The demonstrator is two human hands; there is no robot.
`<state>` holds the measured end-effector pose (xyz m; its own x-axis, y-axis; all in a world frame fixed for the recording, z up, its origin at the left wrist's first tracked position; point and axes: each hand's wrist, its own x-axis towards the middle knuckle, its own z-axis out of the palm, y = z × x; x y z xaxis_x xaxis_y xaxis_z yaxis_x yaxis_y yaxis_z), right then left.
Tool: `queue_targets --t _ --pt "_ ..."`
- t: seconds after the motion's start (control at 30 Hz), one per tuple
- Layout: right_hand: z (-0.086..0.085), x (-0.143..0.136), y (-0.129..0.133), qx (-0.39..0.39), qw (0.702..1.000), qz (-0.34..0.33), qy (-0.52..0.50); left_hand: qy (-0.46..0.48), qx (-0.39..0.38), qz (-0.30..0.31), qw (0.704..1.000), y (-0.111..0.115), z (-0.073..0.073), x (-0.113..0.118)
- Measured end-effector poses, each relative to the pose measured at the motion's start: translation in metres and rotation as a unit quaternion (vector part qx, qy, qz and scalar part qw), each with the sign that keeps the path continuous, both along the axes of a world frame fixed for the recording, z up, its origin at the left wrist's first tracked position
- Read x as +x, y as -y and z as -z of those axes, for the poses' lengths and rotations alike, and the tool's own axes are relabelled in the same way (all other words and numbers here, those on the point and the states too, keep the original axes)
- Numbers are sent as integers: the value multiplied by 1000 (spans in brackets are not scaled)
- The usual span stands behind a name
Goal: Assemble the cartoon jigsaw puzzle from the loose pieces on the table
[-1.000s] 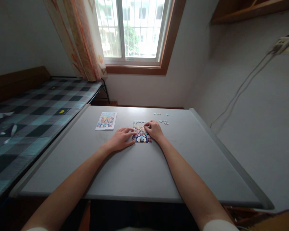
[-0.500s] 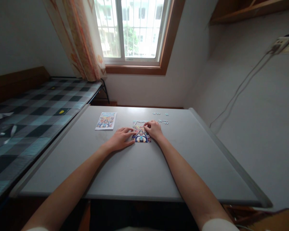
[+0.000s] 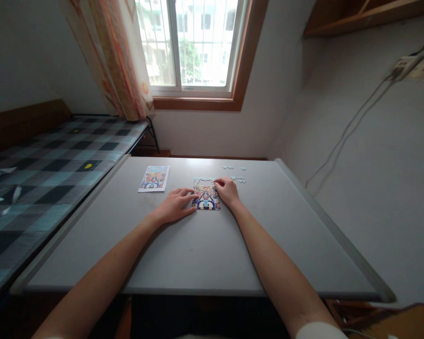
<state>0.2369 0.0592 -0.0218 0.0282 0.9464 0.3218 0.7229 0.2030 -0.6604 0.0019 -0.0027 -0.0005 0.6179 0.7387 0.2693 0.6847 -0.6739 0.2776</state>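
A partly assembled jigsaw puzzle (image 3: 206,200) lies flat on the grey table (image 3: 198,254), with a gap inside its upper border. My left hand (image 3: 176,205) rests along its left edge, fingers spread and fingertips touching the pieces. At the upper right edge of the puzzle, my right hand (image 3: 228,190) has thumb and index finger pinched together. Whatever may be between those fingertips is too small to make out. Several loose puzzle pieces (image 3: 241,180) lie just beyond the right hand, with more pieces (image 3: 228,167) farther back.
To the left of the puzzle lies a printed reference picture (image 3: 154,179). A bed with a checked cover (image 3: 56,174) runs along the table's left side. Behind the table is a window (image 3: 205,52), and a cable (image 3: 346,134) hangs down the right wall.
My right hand has shifted slightly from over the puzzle's middle toward its upper right edge, uncovering more of the pieces. My left hand stays in place against the puzzle.
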Motion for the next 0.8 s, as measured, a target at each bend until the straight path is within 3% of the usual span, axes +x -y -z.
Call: queue_targets --t 0.2,0.43,0.6,0.8 --pt "-4 -3 5 -6 999 -25 38 4 -3 -3 1000 0 1 1" --pt "-7 -7 7 -25 995 -1 96 1 -2 -3 1000 0 0 1" --pt "-6 -8 7 -26 995 -1 95 -1 -5 -4 1000 0 0 1" --pt "0 -3 2 -8 1000 -2 20 -6 -5 -5 1000 0 0 0"
